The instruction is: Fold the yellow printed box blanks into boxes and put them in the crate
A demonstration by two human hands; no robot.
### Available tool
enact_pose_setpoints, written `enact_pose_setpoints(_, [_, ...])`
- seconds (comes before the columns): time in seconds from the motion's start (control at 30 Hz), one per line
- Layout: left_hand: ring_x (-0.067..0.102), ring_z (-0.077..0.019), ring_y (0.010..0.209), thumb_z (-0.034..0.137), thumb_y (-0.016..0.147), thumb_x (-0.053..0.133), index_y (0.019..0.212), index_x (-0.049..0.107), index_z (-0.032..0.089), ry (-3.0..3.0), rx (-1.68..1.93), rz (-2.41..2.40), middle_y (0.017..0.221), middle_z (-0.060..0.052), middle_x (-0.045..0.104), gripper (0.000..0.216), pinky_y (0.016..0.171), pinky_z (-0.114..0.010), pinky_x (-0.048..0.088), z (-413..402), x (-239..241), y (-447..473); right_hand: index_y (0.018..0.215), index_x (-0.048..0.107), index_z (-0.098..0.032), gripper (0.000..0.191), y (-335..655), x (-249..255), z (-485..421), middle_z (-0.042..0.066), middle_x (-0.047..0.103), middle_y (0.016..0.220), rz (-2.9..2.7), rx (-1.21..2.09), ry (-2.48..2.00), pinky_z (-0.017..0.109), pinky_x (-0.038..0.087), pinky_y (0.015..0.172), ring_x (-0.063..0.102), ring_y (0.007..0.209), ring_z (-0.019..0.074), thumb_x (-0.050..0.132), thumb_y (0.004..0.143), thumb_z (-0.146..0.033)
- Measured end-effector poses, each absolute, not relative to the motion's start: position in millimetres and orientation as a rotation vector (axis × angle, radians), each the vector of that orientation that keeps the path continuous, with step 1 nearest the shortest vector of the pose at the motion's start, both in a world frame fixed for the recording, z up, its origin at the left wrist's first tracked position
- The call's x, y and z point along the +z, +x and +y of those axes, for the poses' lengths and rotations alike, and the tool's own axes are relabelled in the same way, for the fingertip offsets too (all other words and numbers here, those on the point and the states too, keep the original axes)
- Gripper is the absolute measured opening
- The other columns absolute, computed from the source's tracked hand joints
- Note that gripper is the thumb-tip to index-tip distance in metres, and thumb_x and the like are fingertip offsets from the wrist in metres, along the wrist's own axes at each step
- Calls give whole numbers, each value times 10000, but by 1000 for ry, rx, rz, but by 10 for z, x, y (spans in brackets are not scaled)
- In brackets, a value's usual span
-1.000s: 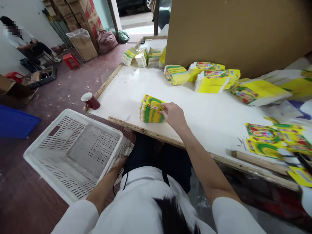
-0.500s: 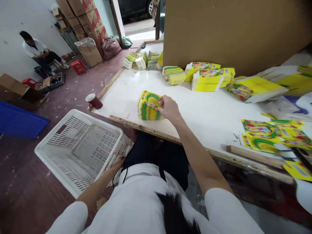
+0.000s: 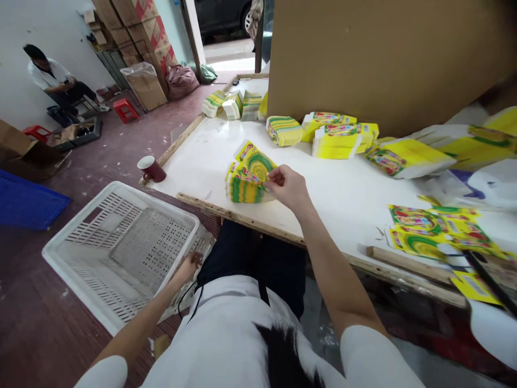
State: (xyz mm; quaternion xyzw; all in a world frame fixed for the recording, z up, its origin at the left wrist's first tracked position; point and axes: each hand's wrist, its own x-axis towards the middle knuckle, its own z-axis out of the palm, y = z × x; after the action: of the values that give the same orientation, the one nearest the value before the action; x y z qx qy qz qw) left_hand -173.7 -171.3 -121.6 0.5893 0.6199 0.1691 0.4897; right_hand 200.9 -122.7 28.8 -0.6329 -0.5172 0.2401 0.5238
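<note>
At the near edge of the desk (image 3: 323,183), in front of the seated person:

Right hand (image 3: 288,186): fingers pinched shut on the top flattened carton (image 3: 258,161), thumb and forefinger at its right edge; half a second back only resting on the stack with that piece lying flat.

Top flattened carton: now raised at its near right edge, tilted up and fanned away from the pieces beneath; far flap pointing toward the back of the desk.

Stack of flattened cartons (image 3: 242,189): yellow and green print, upright block on the desk just inside the wooden edge strip (image 3: 242,218); same spot as a second ago, touching the lifted piece along its left side.

Left hand (image 3: 189,265): low beside the lap, fingers curled on the near rim of the white crate (image 3: 121,253); grip kept across all three pictures, exact closure hard to tell.

White crate: perforated plastic, on the floor left of the knees, nothing visible inside; slightly shifted in view, likely from head movement.

Change, judged: one piece peeled off the pile, so separating single cartons looks under way, with the crate held steady alongside.

Maroon mug (image 3: 151,168): at the left corner of the desk, apart from the stack.

Further carton bundles (image 3: 343,139): along the brown board at the back, untouched.

Loose printed sheets (image 3: 436,229): spread flat at right.

Other person (image 3: 48,78): seated far left by the wall, well apart.
</note>
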Motion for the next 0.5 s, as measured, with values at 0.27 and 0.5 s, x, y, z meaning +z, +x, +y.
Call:
enact_pose_setpoints(0.27, [646,-235,1055,376,683,838,1170,644,211,1373,930,853,1124,-93,700,550,937,-366,506,-1484,-521,-888,825,619,-194,144,1366,81,-1627,-7,642,712,-1419,884,-1305,268,455,595,564,625,142,689,719,-262])
enact_pose_setpoints(0.5, [634,-303,1169,579,754,719,1140,667,187,792,1099,569,1175,-138,699,552,1023,-480,485,-1424,-348,-315,764,569,-204,107,1023,-195,-1851,-27,583,683,-1488,965,-1308,252,400,573,507,594,127,671,735,-191])
